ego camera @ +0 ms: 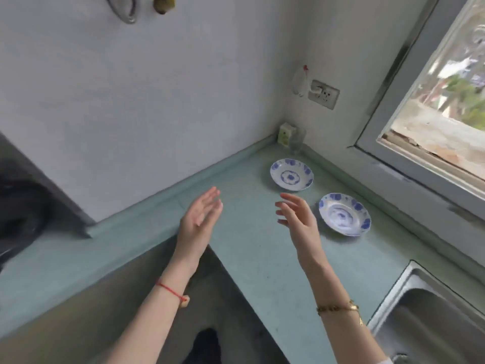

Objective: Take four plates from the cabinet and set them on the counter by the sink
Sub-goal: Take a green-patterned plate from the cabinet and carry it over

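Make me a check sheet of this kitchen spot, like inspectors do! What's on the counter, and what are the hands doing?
Surface: green counter, bending round a corner.
Job's things: two blue-patterned plates lie flat and apart, far plate and near plate; four are wanted.
Clutter: glass and small box in the corner.
Hands: left hand and right hand open, empty, above the counter.
Cables: nothing seen.
Surroundings: sink at right, window, wall socket.
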The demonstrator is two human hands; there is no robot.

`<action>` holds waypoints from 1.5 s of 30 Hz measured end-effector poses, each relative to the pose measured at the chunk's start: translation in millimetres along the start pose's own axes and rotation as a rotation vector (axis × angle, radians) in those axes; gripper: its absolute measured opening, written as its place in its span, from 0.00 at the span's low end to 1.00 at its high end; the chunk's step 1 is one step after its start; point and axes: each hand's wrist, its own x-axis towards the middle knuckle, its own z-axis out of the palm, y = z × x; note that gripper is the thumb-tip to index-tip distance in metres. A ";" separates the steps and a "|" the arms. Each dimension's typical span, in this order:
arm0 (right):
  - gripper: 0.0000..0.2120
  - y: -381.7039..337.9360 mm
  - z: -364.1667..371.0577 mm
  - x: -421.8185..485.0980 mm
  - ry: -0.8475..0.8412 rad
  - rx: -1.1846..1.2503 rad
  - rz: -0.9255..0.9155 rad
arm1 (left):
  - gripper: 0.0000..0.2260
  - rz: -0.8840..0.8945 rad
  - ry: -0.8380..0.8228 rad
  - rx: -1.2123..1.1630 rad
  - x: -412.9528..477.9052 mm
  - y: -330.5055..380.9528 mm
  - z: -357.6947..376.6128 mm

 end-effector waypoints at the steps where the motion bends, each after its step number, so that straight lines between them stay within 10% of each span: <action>1: 0.11 -2.5 12.6 -11.1 -0.055 -0.002 -0.015 | 0.20 0.007 0.066 -0.008 -19.3 7.5 -14.6; 20: 0.10 -4.1 288.3 -365.9 -1.123 -0.040 -0.076 | 0.20 0.106 1.101 0.037 -466.4 55.1 -270.2; 45: 0.11 50.6 569.0 -859.6 -1.694 -0.091 -0.065 | 0.16 0.216 1.746 0.034 -883.5 56.7 -554.3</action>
